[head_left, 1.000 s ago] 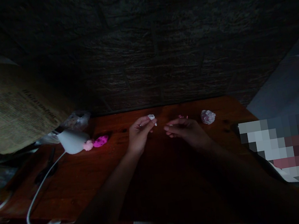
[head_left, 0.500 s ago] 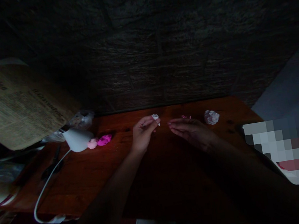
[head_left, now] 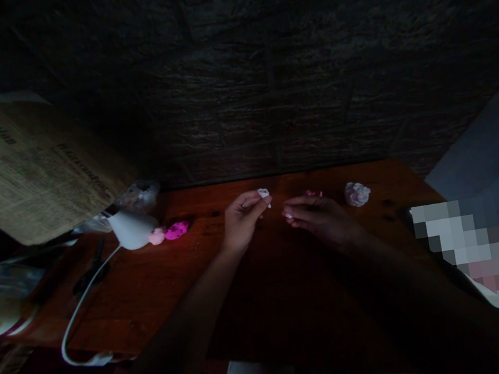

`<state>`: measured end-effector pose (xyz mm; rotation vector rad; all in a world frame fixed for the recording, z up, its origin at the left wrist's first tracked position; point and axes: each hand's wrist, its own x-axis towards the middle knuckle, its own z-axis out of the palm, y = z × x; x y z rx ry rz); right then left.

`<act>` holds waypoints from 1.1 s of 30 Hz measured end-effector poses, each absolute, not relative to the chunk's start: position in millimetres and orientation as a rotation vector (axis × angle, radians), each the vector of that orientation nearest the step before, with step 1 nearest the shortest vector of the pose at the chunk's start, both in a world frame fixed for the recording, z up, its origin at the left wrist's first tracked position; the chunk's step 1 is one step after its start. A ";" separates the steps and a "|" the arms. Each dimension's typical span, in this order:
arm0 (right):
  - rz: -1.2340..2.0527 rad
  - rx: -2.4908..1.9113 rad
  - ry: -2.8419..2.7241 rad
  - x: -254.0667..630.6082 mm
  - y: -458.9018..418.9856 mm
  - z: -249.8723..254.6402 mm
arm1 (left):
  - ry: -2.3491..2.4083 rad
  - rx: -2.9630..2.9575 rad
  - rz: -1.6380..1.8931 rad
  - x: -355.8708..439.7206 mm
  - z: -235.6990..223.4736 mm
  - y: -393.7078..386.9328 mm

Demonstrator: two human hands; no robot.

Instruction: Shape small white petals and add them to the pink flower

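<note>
My left hand [head_left: 239, 221] is closed, pinching a small white rolled piece, bud-like at its top [head_left: 263, 193], between thumb and fingers. Just to the right, my right hand [head_left: 324, 221] is also closed, its fingertips together on a tiny whitish bit [head_left: 289, 215] whose kind I cannot make out. A gap separates the two hands. Behind the right hand's knuckles lie small pink pieces [head_left: 311, 193], partly hidden. Farther right sits a crumpled-looking whitish lump [head_left: 357, 193] on the wooden table [head_left: 152, 291].
A desk lamp with a newsprint-patterned shade [head_left: 42, 166] and white base [head_left: 129, 230] stands left. Beside it lie a pale pink lump [head_left: 156, 236] and a magenta lump [head_left: 177, 230]. Clear plastic [head_left: 141, 194], a white cable [head_left: 74, 319] and a dark wall [head_left: 234, 88] surround these.
My right hand's fingers have curled into a pinch, and a whitish bit now shows at their tips. My left hand keeps its hold. The whole view has shifted slightly.
</note>
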<state>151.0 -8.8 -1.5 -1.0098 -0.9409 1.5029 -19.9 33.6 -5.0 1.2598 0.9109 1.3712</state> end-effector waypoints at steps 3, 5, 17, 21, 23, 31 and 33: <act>1.468 -1.061 -0.920 150.7 -8.8 -1.3 | 0.915 1.269 1.363 -20.0 -5.5 33.7; 1.453 -1.096 -0.927 149.8 -9.8 -0.4 | 0.925 1.273 1.362 -20.4 -6.3 34.4; 1.604 -1.059 -0.991 146.1 -12.0 -0.2 | 0.941 1.264 1.373 -20.1 -6.2 34.2; 1.594 -1.120 -1.079 142.9 -14.9 0.5 | 0.946 1.266 1.364 -20.2 -5.3 33.2; 1.548 -1.114 -1.174 142.4 -15.8 0.6 | 0.945 1.269 1.359 -20.2 -5.5 33.2; 1.393 -0.994 -1.103 140.9 -12.9 -4.5 | 0.938 1.278 1.357 -20.3 -8.1 34.9; 1.380 -1.002 -1.117 140.9 -13.5 -6.8 | 0.942 1.290 1.359 -20.5 -8.4 35.3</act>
